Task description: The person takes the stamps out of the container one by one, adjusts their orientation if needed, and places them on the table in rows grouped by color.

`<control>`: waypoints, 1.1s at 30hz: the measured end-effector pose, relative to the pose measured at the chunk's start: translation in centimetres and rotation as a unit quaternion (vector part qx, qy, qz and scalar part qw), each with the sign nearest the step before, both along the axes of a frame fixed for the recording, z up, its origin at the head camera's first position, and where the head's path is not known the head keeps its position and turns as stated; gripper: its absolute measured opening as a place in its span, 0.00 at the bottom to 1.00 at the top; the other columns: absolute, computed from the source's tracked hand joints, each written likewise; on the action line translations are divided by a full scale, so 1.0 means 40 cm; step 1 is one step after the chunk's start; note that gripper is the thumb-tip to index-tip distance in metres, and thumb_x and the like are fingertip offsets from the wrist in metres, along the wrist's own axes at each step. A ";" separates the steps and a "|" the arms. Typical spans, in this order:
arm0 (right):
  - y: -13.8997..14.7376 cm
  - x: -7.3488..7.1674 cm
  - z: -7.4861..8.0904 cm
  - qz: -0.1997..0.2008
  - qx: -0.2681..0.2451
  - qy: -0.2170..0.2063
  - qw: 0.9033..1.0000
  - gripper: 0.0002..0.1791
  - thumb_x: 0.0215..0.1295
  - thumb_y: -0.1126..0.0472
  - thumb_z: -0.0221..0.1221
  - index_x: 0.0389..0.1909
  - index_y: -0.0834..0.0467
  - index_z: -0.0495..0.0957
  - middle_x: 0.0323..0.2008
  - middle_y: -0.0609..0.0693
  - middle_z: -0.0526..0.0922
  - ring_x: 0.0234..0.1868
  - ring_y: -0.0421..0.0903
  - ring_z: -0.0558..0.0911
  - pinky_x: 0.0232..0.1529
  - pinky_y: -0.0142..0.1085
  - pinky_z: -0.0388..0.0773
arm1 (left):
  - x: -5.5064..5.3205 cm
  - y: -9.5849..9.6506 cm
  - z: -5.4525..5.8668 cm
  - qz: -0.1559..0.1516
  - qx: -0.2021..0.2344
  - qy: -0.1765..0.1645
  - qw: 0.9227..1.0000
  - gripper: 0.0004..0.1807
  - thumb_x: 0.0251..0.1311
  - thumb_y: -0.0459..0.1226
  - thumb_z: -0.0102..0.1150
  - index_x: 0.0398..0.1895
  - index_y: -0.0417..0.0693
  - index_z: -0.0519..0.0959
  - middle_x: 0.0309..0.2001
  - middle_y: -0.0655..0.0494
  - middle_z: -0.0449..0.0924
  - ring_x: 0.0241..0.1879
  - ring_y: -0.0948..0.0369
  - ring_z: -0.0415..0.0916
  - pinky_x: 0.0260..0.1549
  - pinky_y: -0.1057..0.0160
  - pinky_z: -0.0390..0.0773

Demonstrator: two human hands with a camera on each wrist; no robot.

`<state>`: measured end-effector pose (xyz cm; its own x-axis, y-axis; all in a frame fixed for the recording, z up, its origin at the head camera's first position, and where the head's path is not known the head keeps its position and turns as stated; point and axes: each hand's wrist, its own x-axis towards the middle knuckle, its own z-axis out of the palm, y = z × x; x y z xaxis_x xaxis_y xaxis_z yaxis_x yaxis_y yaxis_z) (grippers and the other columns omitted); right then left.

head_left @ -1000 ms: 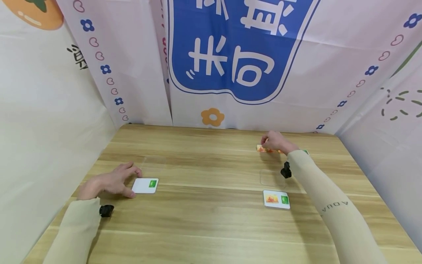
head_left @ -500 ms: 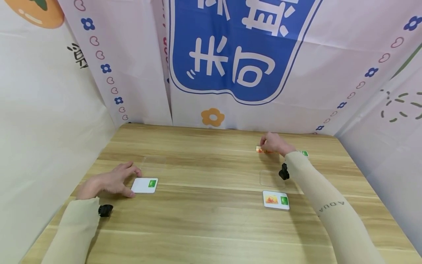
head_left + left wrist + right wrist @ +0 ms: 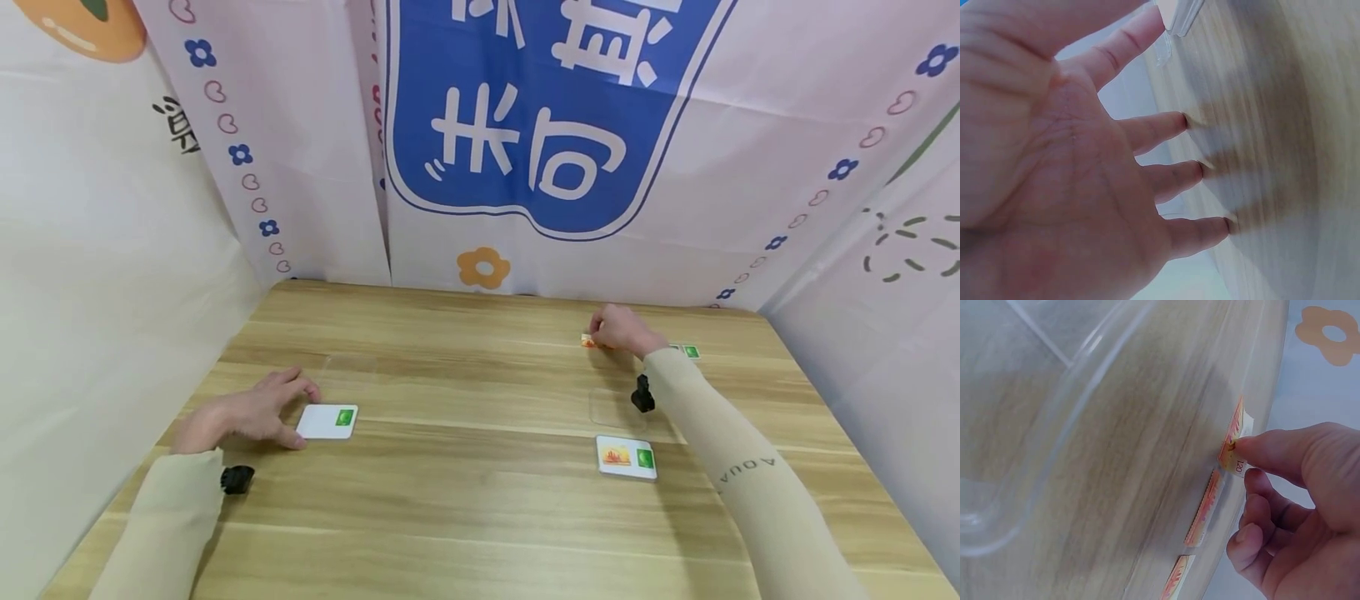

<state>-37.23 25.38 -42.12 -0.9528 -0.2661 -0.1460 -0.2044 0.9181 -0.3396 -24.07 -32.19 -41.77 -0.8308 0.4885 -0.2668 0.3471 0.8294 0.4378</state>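
- Right hand (image 3: 618, 327) busy at the table's far right: thumb and finger pinch an orange stamp (image 3: 1233, 440), the other fingers curled in below.
- That stamp sits at the left end of a row; 2 more orange stamps (image 3: 1204, 509) line up after it, and a green stamp (image 3: 692, 352) marks the right end.
- Over to my left hand (image 3: 258, 414): fingers spread, nothing gripped, thumb and index at the left edge of a white card (image 3: 318, 422), 3 other fingertips down on the wooden table (image 3: 465, 492).
- That card carries 1 small green picture near its right edge.
- Just beyond it lies a clear plastic piece (image 3: 351, 371).
- On the right, the other white card (image 3: 633, 457) shows 2 pictures, orange beside green, and another clear plastic piece (image 3: 618, 407) lies just past it, short of my right hand.
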 end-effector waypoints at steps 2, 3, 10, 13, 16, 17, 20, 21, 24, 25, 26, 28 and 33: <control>-0.003 -0.002 -0.005 0.001 0.002 0.002 1.000 0.06 0.59 0.66 0.57 0.34 0.60 0.82 0.32 0.53 0.82 0.32 0.47 0.75 0.32 0.35 0.70 | 0.000 -0.001 -0.001 0.000 -0.002 0.002 1.000 0.32 0.42 0.46 0.77 0.49 0.54 0.69 0.69 0.19 0.47 0.67 0.23 0.46 0.55 0.22 0.55; -0.004 -0.004 -0.007 0.000 0.002 0.002 1.000 0.06 0.60 0.66 0.57 0.34 0.60 0.82 0.32 0.53 0.82 0.32 0.47 0.75 0.32 0.35 0.70 | 0.000 -0.001 -0.001 -0.001 -0.001 0.002 1.000 0.32 0.42 0.46 0.77 0.49 0.54 0.69 0.69 0.19 0.47 0.66 0.23 0.46 0.55 0.22 0.55; -0.005 -0.004 -0.007 -0.001 -0.001 0.001 1.000 0.06 0.60 0.66 0.57 0.34 0.60 0.82 0.33 0.53 0.82 0.32 0.47 0.75 0.32 0.35 0.69 | 0.002 0.001 0.003 -0.002 0.002 0.003 1.000 0.31 0.43 0.45 0.77 0.48 0.54 0.69 0.69 0.19 0.47 0.66 0.22 0.45 0.55 0.21 0.54; -0.004 -0.005 -0.007 0.001 0.002 0.000 1.000 0.05 0.60 0.66 0.57 0.33 0.60 0.82 0.33 0.53 0.81 0.31 0.47 0.75 0.31 0.35 0.69 | 0.002 0.001 0.003 -0.001 0.003 0.001 1.000 0.31 0.43 0.45 0.77 0.48 0.54 0.69 0.69 0.19 0.47 0.67 0.22 0.45 0.55 0.21 0.53; -0.004 -0.005 -0.007 -0.002 0.004 -0.001 1.000 0.05 0.61 0.66 0.57 0.33 0.60 0.81 0.32 0.53 0.81 0.31 0.47 0.75 0.31 0.35 0.69 | 0.002 0.001 0.003 -0.002 0.002 0.002 1.000 0.31 0.42 0.46 0.77 0.48 0.54 0.69 0.69 0.19 0.47 0.67 0.22 0.45 0.56 0.22 0.53; -0.005 -0.005 -0.007 -0.002 0.005 -0.002 1.000 0.05 0.61 0.66 0.57 0.33 0.60 0.81 0.32 0.53 0.81 0.31 0.47 0.75 0.30 0.35 0.69 | 0.002 0.001 0.002 -0.002 0.002 0.001 1.000 0.31 0.42 0.46 0.77 0.48 0.54 0.69 0.69 0.19 0.47 0.67 0.22 0.45 0.56 0.22 0.53; -0.007 -0.003 -0.006 -0.004 0.007 -0.006 1.000 0.04 0.61 0.66 0.57 0.33 0.60 0.81 0.31 0.52 0.80 0.29 0.46 0.74 0.29 0.34 0.68 | 0.003 -0.001 0.004 -0.003 0.000 0.001 1.000 0.31 0.42 0.46 0.77 0.47 0.55 0.69 0.69 0.19 0.47 0.66 0.22 0.46 0.56 0.22 0.54; -0.008 -0.003 -0.005 -0.006 0.006 -0.008 1.000 0.04 0.61 0.65 0.57 0.33 0.60 0.80 0.31 0.52 0.80 0.29 0.46 0.74 0.28 0.34 0.69 | 0.003 0.000 0.005 -0.003 0.001 0.000 1.000 0.31 0.42 0.45 0.77 0.47 0.55 0.69 0.69 0.19 0.47 0.66 0.22 0.45 0.56 0.22 0.53; -0.007 0.000 -0.003 -0.004 0.004 -0.008 1.000 0.04 0.61 0.66 0.56 0.32 0.59 0.80 0.29 0.52 0.79 0.27 0.46 0.74 0.28 0.34 0.68 | 0.003 0.001 0.008 -0.001 0.003 -0.004 1.000 0.31 0.42 0.45 0.77 0.47 0.55 0.69 0.69 0.19 0.46 0.67 0.22 0.45 0.56 0.22 0.53; -0.007 0.000 -0.003 -0.003 0.002 -0.007 1.000 0.04 0.61 0.66 0.56 0.31 0.59 0.80 0.28 0.51 0.79 0.27 0.46 0.74 0.28 0.34 0.68 | 0.003 0.002 0.008 -0.001 0.004 -0.006 1.000 0.31 0.42 0.45 0.77 0.47 0.55 0.69 0.69 0.19 0.46 0.67 0.22 0.44 0.56 0.21 0.53; -0.007 0.001 -0.002 -0.001 -0.001 -0.006 1.000 0.04 0.61 0.66 0.56 0.31 0.59 0.79 0.28 0.51 0.79 0.27 0.46 0.74 0.28 0.34 0.68 | 0.003 0.002 0.009 0.001 0.004 -0.008 1.000 0.31 0.42 0.45 0.77 0.48 0.54 0.68 0.69 0.19 0.46 0.67 0.22 0.44 0.56 0.21 0.52; -0.007 0.002 -0.001 0.005 -0.003 -0.003 1.000 0.05 0.60 0.67 0.55 0.30 0.59 0.79 0.27 0.51 0.78 0.27 0.46 0.74 0.27 0.34 0.68 | 0.004 0.002 0.010 0.002 0.003 -0.008 1.000 0.31 0.42 0.45 0.77 0.48 0.54 0.68 0.69 0.19 0.46 0.67 0.22 0.44 0.56 0.21 0.52; -0.007 0.003 0.001 0.006 -0.005 -0.014 1.000 0.04 0.62 0.66 0.55 0.31 0.59 0.79 0.28 0.51 0.78 0.28 0.46 0.74 0.28 0.34 0.68 | 0.003 0.003 0.007 0.002 0.001 -0.007 1.000 0.31 0.43 0.45 0.77 0.48 0.54 0.69 0.69 0.19 0.46 0.67 0.22 0.44 0.56 0.22 0.53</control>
<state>-37.12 25.09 -42.08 -0.9453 -0.2790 -0.1693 -0.2055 0.9119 -0.3553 -23.94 -32.08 -41.47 -0.8293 0.4850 -0.2776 0.3370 0.8304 0.4437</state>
